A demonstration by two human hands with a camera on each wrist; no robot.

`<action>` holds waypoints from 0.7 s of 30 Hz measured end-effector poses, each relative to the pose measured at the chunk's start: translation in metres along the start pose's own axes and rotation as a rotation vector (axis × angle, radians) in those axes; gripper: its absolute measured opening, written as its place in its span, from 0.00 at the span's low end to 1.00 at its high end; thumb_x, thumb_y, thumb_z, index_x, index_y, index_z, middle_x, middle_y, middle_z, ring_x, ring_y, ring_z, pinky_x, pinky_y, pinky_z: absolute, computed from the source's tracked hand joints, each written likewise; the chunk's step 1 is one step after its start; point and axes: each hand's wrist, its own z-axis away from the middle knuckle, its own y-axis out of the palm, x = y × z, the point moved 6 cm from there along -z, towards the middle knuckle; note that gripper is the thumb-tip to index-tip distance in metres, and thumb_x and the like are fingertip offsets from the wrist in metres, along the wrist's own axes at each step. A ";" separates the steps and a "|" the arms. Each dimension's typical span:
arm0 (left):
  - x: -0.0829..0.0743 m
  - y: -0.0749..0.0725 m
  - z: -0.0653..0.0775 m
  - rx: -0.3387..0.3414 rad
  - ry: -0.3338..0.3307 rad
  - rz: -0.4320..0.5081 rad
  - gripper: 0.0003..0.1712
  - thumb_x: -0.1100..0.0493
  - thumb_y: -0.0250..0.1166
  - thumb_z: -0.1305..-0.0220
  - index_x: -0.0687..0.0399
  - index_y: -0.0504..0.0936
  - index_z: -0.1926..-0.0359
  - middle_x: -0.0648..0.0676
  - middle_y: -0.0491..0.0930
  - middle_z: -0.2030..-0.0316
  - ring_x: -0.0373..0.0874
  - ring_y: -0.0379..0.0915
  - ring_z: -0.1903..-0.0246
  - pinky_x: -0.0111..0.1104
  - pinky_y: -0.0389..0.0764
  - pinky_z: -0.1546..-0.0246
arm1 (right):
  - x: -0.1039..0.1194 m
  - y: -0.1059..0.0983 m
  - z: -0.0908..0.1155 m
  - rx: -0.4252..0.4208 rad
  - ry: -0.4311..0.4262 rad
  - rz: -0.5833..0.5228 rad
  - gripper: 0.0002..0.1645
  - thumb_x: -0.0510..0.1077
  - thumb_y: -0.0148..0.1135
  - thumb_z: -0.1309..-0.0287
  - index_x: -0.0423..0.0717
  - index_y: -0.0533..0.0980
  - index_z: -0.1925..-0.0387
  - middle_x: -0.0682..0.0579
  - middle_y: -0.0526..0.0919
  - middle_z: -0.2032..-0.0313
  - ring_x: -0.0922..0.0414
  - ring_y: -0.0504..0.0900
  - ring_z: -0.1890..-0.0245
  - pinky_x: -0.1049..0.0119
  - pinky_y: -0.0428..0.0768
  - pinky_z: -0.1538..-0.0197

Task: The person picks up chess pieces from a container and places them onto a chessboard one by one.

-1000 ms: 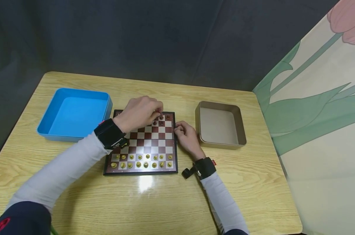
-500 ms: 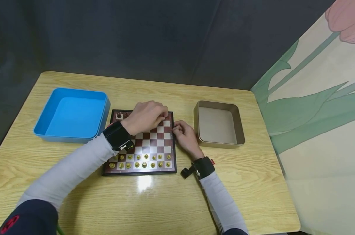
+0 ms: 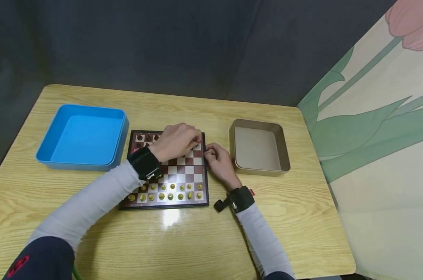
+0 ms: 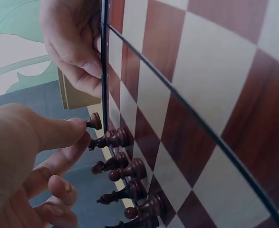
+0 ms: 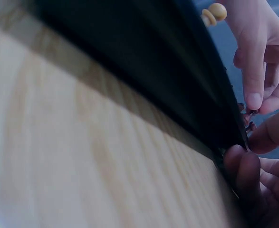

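My left hand (image 3: pixel 178 140) is over the far right corner of the chessboard (image 3: pixel 181 170). Its thumb and index finger pinch a dark brown chess piece (image 4: pixel 96 121), whose base shows while its top is hidden. Beside it, several dark brown pieces (image 4: pixel 132 190) stand along the far side, partly covered by the hand in the head view. Gold pieces (image 3: pixel 170 196) stand in two rows at the near side. My right hand (image 3: pixel 221 163) holds the board's right edge, fingers curled and thumb against the rim.
A blue open tray (image 3: pixel 83 138) stands left of the board. To the right is a brown open box (image 3: pixel 260 149), close to the right hand. The wooden table (image 3: pixel 162 249) extends in front, and a dark curtain (image 3: pixel 144 46) hangs behind.
My left hand has moved right along the far row to the corner piece, uncovering dark pieces at the far left. My right hand stays at the board's edge. The head view has shifted slightly.
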 end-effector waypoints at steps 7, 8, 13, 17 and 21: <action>-0.002 0.004 -0.001 0.010 0.007 0.017 0.05 0.60 0.57 0.45 0.45 0.77 0.71 0.40 0.70 0.76 0.34 0.64 0.81 0.28 0.66 0.87 | 0.002 0.000 0.001 -0.002 0.001 -0.004 0.06 0.42 0.52 0.45 0.47 0.72 0.65 0.54 0.74 0.79 0.60 0.70 0.83 0.67 0.68 0.78; -0.002 0.005 -0.001 0.013 0.006 0.014 0.05 0.60 0.57 0.45 0.45 0.77 0.71 0.40 0.70 0.77 0.34 0.64 0.81 0.28 0.66 0.87 | 0.002 0.000 0.002 0.002 0.001 -0.008 0.06 0.42 0.52 0.45 0.46 0.72 0.65 0.54 0.74 0.79 0.60 0.70 0.83 0.68 0.68 0.79; 0.000 0.007 0.001 0.030 -0.007 -0.001 0.04 0.60 0.58 0.46 0.44 0.77 0.72 0.40 0.70 0.77 0.34 0.64 0.80 0.29 0.66 0.86 | 0.004 0.002 0.002 0.018 0.004 -0.031 0.08 0.42 0.52 0.45 0.44 0.72 0.63 0.51 0.75 0.79 0.59 0.70 0.83 0.67 0.68 0.79; 0.001 0.007 0.003 0.030 -0.016 -0.002 0.04 0.60 0.59 0.47 0.44 0.78 0.72 0.40 0.70 0.77 0.34 0.64 0.80 0.29 0.66 0.86 | 0.006 0.003 0.002 0.031 0.011 -0.051 0.08 0.40 0.52 0.45 0.41 0.73 0.63 0.49 0.75 0.79 0.59 0.69 0.84 0.68 0.67 0.80; 0.001 0.007 0.004 0.026 -0.014 -0.006 0.04 0.60 0.59 0.47 0.44 0.78 0.73 0.41 0.70 0.77 0.34 0.64 0.80 0.30 0.66 0.85 | 0.019 0.002 0.004 0.031 0.010 -0.049 0.07 0.36 0.51 0.45 0.37 0.72 0.64 0.47 0.74 0.79 0.59 0.68 0.84 0.69 0.66 0.81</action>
